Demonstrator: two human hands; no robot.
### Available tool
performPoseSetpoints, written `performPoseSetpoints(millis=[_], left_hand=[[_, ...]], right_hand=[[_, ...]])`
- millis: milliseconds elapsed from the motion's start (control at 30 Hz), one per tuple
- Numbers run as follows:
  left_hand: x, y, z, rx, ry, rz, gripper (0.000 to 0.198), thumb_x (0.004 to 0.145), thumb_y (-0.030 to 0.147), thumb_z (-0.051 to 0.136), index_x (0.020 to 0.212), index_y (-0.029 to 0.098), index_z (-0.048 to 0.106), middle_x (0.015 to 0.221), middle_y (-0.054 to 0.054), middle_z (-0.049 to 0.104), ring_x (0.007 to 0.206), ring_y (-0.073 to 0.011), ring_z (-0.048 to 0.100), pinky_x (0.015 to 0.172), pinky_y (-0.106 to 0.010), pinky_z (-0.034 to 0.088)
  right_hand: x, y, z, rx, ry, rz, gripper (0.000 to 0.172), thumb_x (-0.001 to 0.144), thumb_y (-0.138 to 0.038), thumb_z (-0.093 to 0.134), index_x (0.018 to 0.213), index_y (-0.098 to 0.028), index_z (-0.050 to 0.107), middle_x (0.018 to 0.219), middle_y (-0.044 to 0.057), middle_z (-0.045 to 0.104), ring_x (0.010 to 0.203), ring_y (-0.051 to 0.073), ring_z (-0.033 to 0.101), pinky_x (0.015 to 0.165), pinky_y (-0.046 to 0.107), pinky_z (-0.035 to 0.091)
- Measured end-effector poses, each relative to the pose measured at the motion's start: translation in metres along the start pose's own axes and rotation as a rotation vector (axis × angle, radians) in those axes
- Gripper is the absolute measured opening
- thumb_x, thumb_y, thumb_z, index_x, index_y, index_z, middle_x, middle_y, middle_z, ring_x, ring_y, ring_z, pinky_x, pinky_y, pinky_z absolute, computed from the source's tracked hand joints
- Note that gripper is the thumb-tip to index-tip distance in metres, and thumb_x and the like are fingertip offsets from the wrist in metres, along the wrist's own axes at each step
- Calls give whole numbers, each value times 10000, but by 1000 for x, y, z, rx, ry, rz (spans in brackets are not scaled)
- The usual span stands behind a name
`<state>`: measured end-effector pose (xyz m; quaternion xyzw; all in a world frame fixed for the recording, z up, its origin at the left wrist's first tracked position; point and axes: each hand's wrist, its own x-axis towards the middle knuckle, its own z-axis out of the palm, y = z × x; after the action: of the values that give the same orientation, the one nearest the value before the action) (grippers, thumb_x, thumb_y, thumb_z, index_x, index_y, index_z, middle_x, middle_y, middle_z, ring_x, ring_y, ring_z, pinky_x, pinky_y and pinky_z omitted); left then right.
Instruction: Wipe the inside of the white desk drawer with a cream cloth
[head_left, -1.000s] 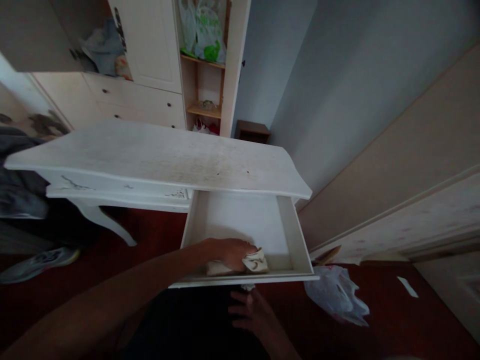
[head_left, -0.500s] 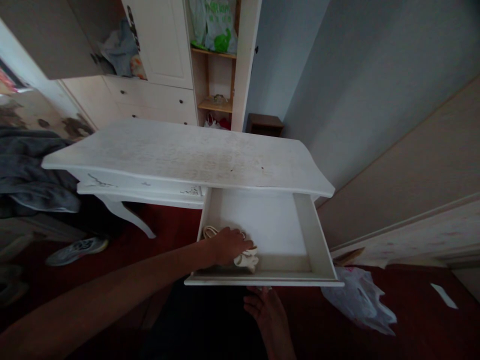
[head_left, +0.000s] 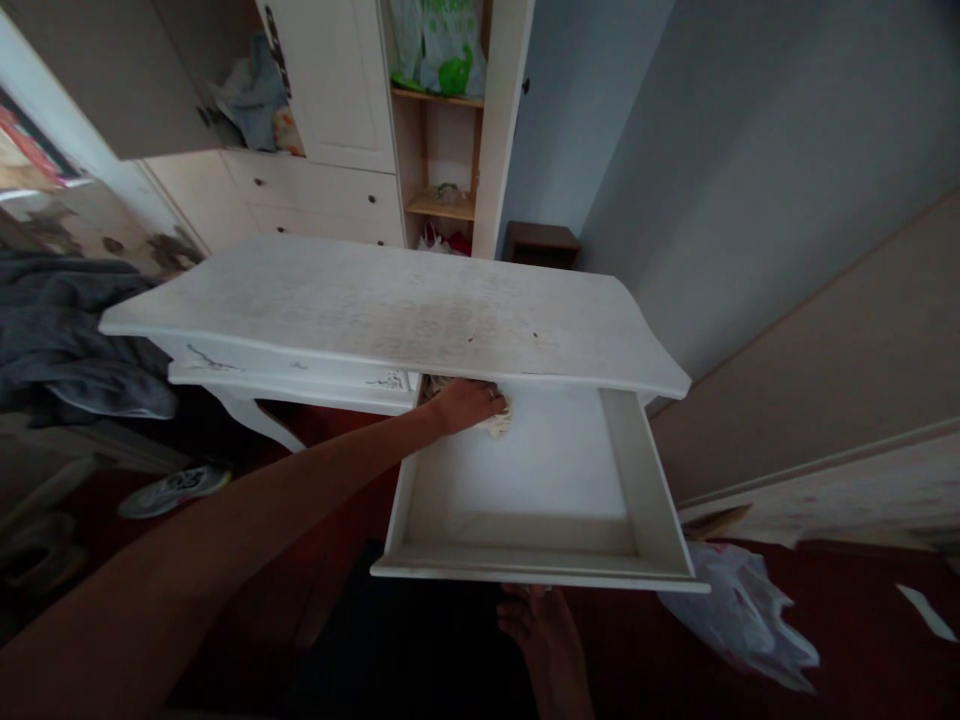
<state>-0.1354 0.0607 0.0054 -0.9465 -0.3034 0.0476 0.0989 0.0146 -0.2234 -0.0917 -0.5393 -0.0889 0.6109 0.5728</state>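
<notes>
My left hand (head_left: 469, 403) is closed over a bunched cream cloth (head_left: 498, 420), pressing it against the floor of the pulled-out white drawer (head_left: 555, 470). It is at the drawer's back left, just below the tabletop's edge; part of the cloth is hidden under the palm and more of it bunches to the left of the hand. My right hand (head_left: 546, 640) is below the drawer's front panel (head_left: 540, 578), fingers curled, with its fingertips up at the panel's lower edge. A small pale piece, perhaps the knob, shows at those fingertips.
The stained white desktop (head_left: 360, 300) spans the middle. Behind it stands a white wardrobe (head_left: 337, 100) with open doors and shelves. A plastic bag (head_left: 750, 610) lies on the red floor at right, a shoe (head_left: 176, 490) at left. Dark grey clothing (head_left: 67, 330) is heaped at far left.
My left hand has moved with the cloth from the drawer's front left to its back left. The right hand stays under the drawer front. The view has shifted slightly.
</notes>
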Motion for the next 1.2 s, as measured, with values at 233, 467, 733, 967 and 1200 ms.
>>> performPoseSetpoints(millis=[233,467,733,967,1200], left_hand=[[-15,12,-9,-51,-15,-233,519,930,117,464,1439,215,488,1222,-190,682,1133,-365,626,823,-484,512],[-22,9,-17,-38,-115,-383,641,840,51,548,1465,157,451,1137,-202,714,1127,-356,653,893,-468,498],[-14,-4,-16,-130,-71,-352,769,775,84,644,1505,167,417,1431,-226,571,1288,-384,559,1038,-503,436],[-41,24,-34,-209,-377,-204,550,689,343,745,1199,163,648,1090,-176,746,990,-366,710,856,-482,545],[-92,63,-53,-475,-550,-73,461,672,442,725,1088,247,692,1004,-81,776,940,-313,727,772,-373,537]], right_hand=[[-2,-2,-1,-18,-21,16,509,575,-595,911,822,-193,720,852,65,783,684,201,722,645,337,588],[-1,-4,-3,-11,-33,17,512,560,-590,919,813,-189,725,840,74,780,682,214,720,647,351,589],[1,-3,-4,7,-61,17,525,565,-596,915,831,-189,717,838,82,775,684,230,724,661,376,585],[3,2,-3,71,-41,-9,474,540,-533,947,788,-205,713,807,54,776,666,216,719,667,373,590],[4,2,-6,56,-32,1,446,576,-509,938,840,-210,739,829,62,784,673,226,725,671,397,597]])
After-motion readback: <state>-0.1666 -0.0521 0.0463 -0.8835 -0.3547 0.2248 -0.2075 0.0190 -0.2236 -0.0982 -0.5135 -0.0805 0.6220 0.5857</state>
